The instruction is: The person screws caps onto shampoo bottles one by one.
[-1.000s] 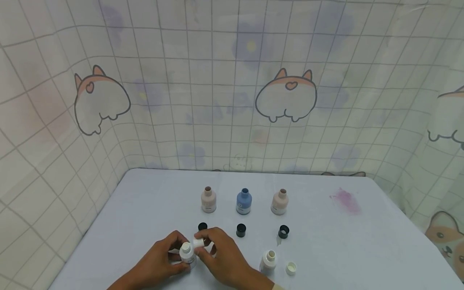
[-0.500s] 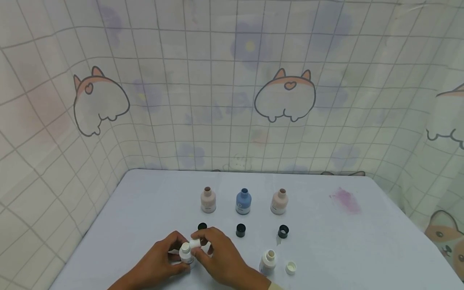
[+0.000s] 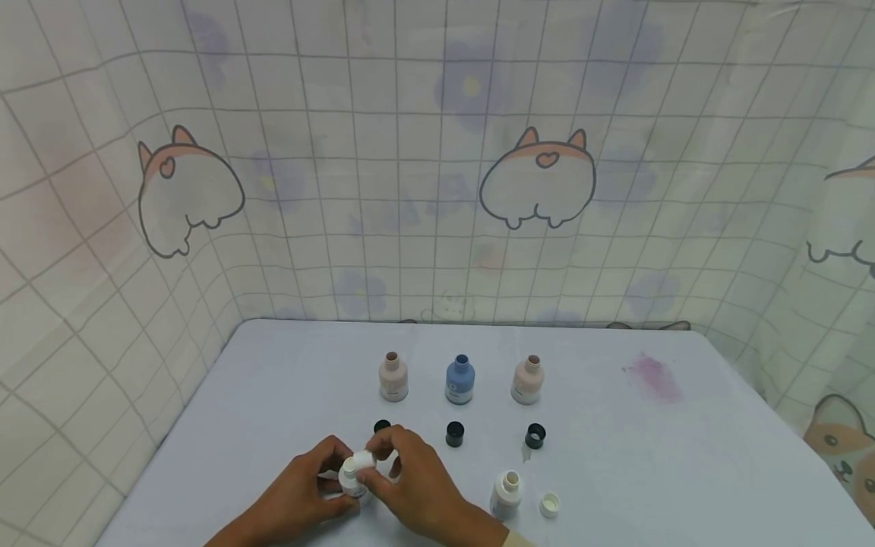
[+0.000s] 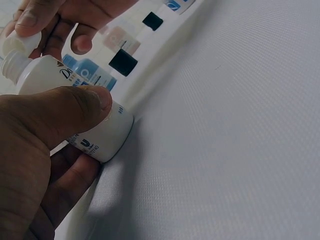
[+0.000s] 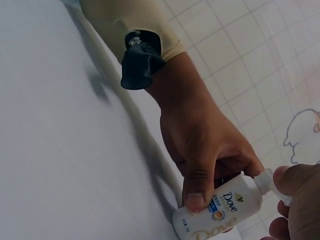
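Note:
In the head view my left hand (image 3: 297,486) grips a small white bottle (image 3: 349,482) with a bare neck, thumb on the near side. The right hand (image 3: 424,486) pinches a white cap (image 3: 364,459) between thumb and fingers, right at the bottle's mouth. From the left wrist, the cap (image 4: 22,44) appears tipped over the threaded neck, its open end toward it. Dove lettering shows on the bottle (image 5: 225,212) in the right wrist view, its base down at the white cloth.
Behind stand a pale pink bottle (image 3: 393,377), a blue bottle (image 3: 460,380) and another pink bottle (image 3: 528,381), all uncapped. Black caps (image 3: 454,434) lie before them. An open white bottle (image 3: 506,495) and a white cap (image 3: 549,505) are right of my hands.
My right hand has brought the white cap a little left, from beside the bottle's neck to overlapping its mouth. The left hand and bottle stay in place.

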A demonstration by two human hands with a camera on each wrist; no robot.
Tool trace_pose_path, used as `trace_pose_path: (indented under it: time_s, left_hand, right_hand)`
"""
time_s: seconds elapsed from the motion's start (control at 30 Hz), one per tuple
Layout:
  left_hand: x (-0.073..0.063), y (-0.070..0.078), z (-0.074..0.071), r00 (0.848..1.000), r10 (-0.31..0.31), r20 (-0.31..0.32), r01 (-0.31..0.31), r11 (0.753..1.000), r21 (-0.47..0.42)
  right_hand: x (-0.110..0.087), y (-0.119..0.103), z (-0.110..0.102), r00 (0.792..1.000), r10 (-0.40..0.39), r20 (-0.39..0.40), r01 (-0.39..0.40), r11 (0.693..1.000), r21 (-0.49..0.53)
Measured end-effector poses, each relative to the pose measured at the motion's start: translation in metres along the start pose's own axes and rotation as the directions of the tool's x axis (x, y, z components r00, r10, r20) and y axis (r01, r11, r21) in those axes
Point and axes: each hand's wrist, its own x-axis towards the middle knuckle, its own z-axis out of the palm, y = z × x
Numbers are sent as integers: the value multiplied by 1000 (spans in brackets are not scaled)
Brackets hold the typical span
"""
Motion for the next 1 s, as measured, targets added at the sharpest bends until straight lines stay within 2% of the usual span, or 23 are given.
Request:
trace_pose_path:
  time_s: [0.53, 0.73, 1.0]
  left_hand:
    - [0, -3, 0, 1000, -1, -6, 1, 1000, -5]
    - [2, 0, 0, 999, -33, -5, 33, 999, 29]
    - [1, 2, 0, 999, -46, 0, 46, 999, 28]
  right_hand:
    - [1, -6, 1, 997, -69, -32, 68, 997, -36]
    - [3, -8, 0, 999, -46, -15, 46, 998, -46]
    - [4, -12, 0, 997, -83, 8, 84, 994, -76]
